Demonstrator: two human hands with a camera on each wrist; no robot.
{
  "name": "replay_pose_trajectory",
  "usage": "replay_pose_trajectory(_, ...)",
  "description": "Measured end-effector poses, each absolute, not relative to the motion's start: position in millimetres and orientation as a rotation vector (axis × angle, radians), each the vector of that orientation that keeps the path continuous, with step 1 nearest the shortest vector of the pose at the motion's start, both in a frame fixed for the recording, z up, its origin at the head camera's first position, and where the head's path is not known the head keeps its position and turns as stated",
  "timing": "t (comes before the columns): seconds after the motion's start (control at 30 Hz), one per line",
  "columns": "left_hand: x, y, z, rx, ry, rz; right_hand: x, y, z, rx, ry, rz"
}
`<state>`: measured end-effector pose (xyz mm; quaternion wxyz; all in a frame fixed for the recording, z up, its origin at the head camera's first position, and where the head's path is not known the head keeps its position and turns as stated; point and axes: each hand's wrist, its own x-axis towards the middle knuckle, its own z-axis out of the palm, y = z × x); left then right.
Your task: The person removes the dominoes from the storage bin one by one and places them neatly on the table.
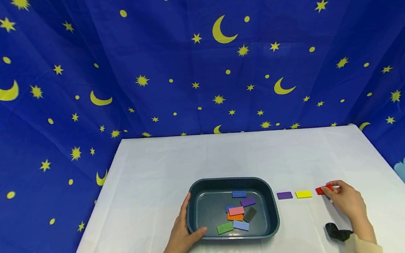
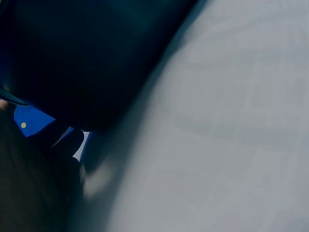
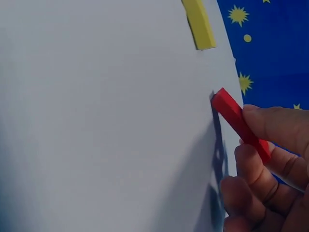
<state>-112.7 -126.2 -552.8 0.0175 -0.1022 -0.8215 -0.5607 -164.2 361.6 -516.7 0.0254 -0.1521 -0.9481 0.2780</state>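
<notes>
My right hand (image 1: 348,201) pinches a small flat red block (image 3: 236,118) between thumb and fingers, at the right end of a row on the white table. To its left in that row lie a yellow block (image 1: 303,194) and a purple block (image 1: 284,195). My left hand (image 1: 181,234) grips the left side of a dark blue-grey tray (image 1: 274,219), thumb over the near rim and fingers along the outer wall. Several blocks lie loose inside, among them a pink block (image 1: 236,210) on an orange block (image 1: 235,218), and a green block (image 1: 225,228).
The white table (image 1: 147,167) reaches back to a blue curtain (image 1: 179,61) with yellow stars and moons. Black wrist cameras sit by both hands. In the left wrist view, the tray's dark outer wall (image 2: 87,58) fills the upper left.
</notes>
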Motion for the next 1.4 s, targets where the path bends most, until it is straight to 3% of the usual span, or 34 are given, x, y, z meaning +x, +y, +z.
replay_pose_trajectory(0.2, -113, -124, -550, -0.304, -2.548, -1.739, -164, 362, -521, -0.516, -2.947, 0.819)
replay_pose_trajectory(0.47, -102, -118, -511, -0.296, -2.544, -1.780, -164, 362, -524, -0.516, -2.924, 0.825)
replay_pose_trajectory(0.77, -109, -122, -540, -0.261, -2.569, -1.752, -163, 359, -522, -0.523, -2.910, 0.840)
replay_pose_trajectory(1.07, -99, -117, -506, -0.246, -2.557, -1.765, -164, 359, -523, -0.490, -2.920, 0.847)
replay_pose_trajectory(1.4, -110, -123, -543, -0.280, -2.571, -1.724, -160, 351, -515, -0.498, -2.809, 0.842)
